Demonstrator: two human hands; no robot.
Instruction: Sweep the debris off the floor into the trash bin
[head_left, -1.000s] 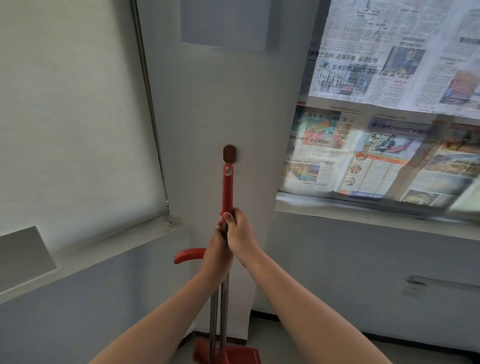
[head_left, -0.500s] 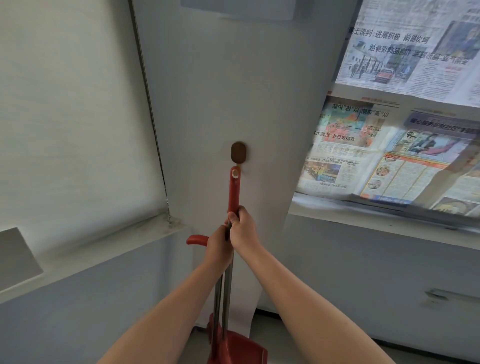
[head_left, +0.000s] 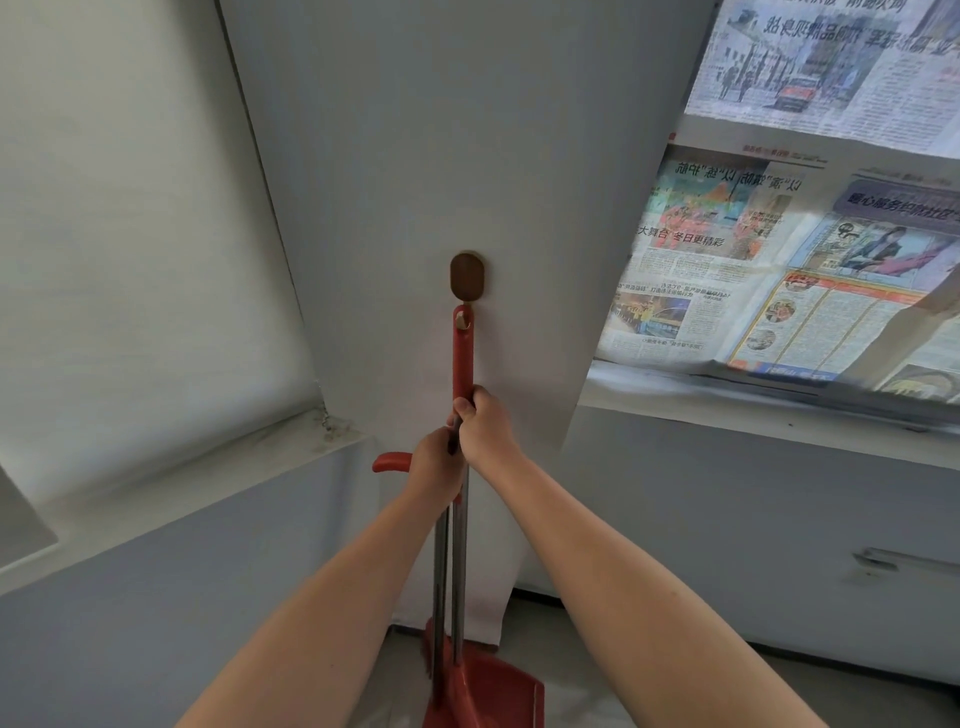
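Observation:
A red-handled broom (head_left: 461, 358) and a red dustpan (head_left: 488, 691) stand together against a white pillar, their two metal poles side by side. My right hand (head_left: 485, 426) grips the broom's handle just below its red top. My left hand (head_left: 435, 467) is closed around the dustpan's pole, whose curved red grip (head_left: 390, 461) sticks out to the left. The broom's top, with its hanging hole, sits just under a brown wall hook (head_left: 467, 276). The broom's head is hidden behind the dustpan. No debris or trash bin is in view.
A window sill (head_left: 171, 467) runs on the left under a white blind. Newspapers (head_left: 779, 270) cover the window on the right above a ledge. A strip of floor (head_left: 597, 675) shows at the pillar's base.
The broom's top has dropped slightly below the hook. The view has shifted left and down, showing more of the dustpan. Both hands keep their grip.

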